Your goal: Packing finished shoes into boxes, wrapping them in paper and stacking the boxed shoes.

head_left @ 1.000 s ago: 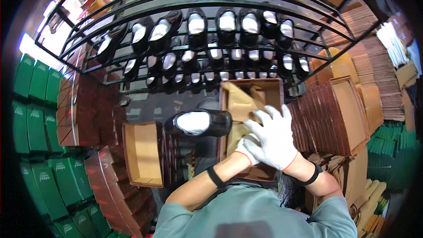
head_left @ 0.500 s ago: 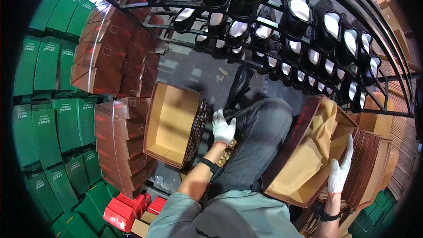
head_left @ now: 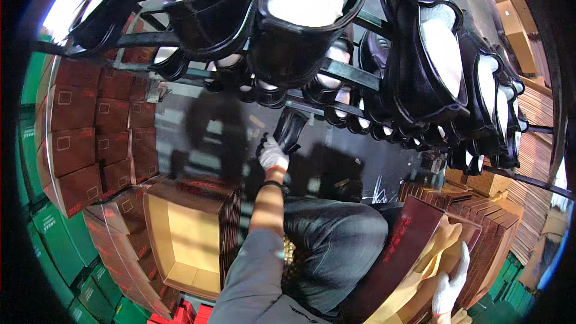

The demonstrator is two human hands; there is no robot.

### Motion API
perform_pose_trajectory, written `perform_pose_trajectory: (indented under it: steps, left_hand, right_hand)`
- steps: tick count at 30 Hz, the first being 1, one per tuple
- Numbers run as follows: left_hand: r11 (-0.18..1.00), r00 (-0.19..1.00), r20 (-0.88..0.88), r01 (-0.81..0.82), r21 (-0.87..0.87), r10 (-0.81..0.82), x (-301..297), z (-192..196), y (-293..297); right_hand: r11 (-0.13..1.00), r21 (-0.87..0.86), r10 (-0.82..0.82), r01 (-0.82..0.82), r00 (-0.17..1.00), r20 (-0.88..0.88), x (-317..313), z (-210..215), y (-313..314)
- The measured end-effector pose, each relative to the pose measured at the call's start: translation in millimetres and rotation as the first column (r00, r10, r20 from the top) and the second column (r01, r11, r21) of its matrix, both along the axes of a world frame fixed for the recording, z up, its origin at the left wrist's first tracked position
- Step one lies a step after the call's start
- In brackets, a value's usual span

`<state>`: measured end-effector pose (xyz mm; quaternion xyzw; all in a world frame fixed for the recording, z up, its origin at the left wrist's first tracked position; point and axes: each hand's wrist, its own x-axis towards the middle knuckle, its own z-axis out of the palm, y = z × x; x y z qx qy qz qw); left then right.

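My left hand (head_left: pixel 273 155), in a white knit glove, reaches forward low beneath the shoe rack, fingers stretched out and partly hidden. It is at the near end of a black shoe (head_left: pixel 290 129) on the floor; I cannot tell whether that shoe is on my own foot. At my right side a dark red shoe box (head_left: pixel 399 258) stands tilted, lined with crumpled brown paper (head_left: pixel 429 267). My gloved right hand (head_left: pixel 453 282) grips its right wall, thumb apart from straight fingers. An open shoe box (head_left: pixel 195 240) with a tan inside stands left of my leg.
Black shoes (head_left: pixel 420 54) stuffed with white fill the metal rack (head_left: pixel 354 75) overhead and close in front. Brown boxes (head_left: pixel 75 135) and green boxes (head_left: pixel 57 222) are stacked at left. Nested box parts (head_left: pixel 489 228) stand at right, with cardboard sheets (head_left: pixel 534 120) behind.
My left hand has moved forward, under the rack. The view has shifted toward the rack, whose shoes now look larger. My right hand stays at the paper-lined shoe box.
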<state>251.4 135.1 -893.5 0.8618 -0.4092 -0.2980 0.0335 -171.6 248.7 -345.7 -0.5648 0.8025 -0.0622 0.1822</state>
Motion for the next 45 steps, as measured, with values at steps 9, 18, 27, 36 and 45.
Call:
perform_pose_trajectory:
  steps: [9,18,27,36,45]
  left_hand:
    - [0.986,0.921,-0.356,-0.163,0.02,0.16,36,120,36]
    - [0.742,-0.232,-0.966,-0.667,0.071,-0.117,23,483,150]
    - [0.937,-0.43,-0.864,-0.329,-0.119,-0.261,-127,594,196]
    - [0.977,-0.476,-0.875,0.131,-0.167,-0.085,-173,541,208]
    - [0.814,-0.058,-0.83,0.167,-0.556,-0.555,-203,606,202]
  right_hand:
    - [0.986,-0.066,-0.127,0.152,0.949,0.29,18,11,-12]
    - [0.753,-0.658,0.318,0.013,0.868,0.381,36,54,-4]
    - [0.414,-0.578,0.818,-0.704,0.566,-0.103,104,154,42]
    - [0.946,-0.318,0.322,0.058,-0.098,0.941,-26,154,23]
    - [0.749,-0.662,0.426,-0.011,0.774,0.469,-22,139,28]
